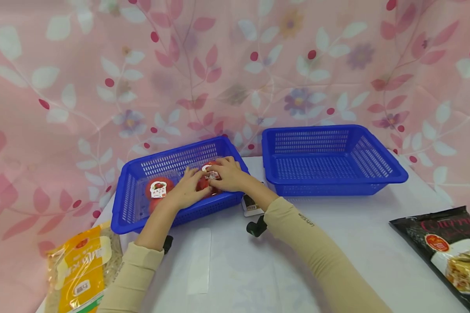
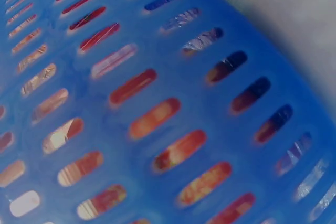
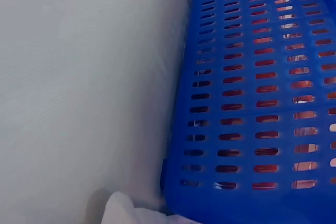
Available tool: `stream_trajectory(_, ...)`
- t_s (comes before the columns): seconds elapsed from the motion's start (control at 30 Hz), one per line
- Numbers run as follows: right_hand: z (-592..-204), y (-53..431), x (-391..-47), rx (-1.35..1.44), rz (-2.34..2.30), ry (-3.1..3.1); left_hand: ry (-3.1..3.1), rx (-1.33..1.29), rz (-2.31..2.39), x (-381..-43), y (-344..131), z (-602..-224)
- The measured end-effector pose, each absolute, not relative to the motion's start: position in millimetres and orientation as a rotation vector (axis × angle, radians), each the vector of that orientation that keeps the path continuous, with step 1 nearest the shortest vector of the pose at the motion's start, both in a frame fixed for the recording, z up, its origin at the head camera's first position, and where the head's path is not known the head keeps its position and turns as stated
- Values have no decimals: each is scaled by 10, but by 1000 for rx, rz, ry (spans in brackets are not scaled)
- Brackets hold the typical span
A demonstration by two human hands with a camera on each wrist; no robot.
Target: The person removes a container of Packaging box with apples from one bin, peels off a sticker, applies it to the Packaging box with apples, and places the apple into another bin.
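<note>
In the head view, a blue plastic basket [image 1: 141, 164] at the left holds two clear packs of red, tomato-like fruit. My left hand [image 1: 186, 190] and right hand [image 1: 232, 174] both hold the right-hand tomato pack [image 1: 213, 175], one at each side, with bent fingers over its top. Beside my left wrist lies the other tomato pack [image 1: 159, 188], with a white label. In the left wrist view the slotted basket wall [image 2: 173, 87] fills most of the frame, with red showing through. The right wrist view has the basket's outer wall [image 3: 247, 93]; neither wrist view shows a hand.
A second blue basket [image 1: 337, 189] stands at the right with nothing inside. A yellow bag [image 1: 82, 269] lies at the front left, and a black food packet [image 1: 446, 248] at the far right. A small labelled box [image 1: 252, 208] sits partly beneath my right forearm.
</note>
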State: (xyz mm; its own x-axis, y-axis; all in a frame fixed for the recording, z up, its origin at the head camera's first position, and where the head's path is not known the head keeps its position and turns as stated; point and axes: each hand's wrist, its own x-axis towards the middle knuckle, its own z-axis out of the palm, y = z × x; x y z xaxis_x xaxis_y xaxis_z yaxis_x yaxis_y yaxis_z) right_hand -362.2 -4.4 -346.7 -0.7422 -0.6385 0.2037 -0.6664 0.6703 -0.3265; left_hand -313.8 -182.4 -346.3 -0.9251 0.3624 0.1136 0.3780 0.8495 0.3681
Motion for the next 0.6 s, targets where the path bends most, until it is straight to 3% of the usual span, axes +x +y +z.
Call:
stream_trajectory(0.3,-3554,131,-3656,1187,875,-2391,-2880,-432,-357,-3249,-1945,-3465)
stream_trajectory(0.6,-3693,534,-3563,1180,771,-2349,-2744,-363,-278,-3129,-1929,-3487)
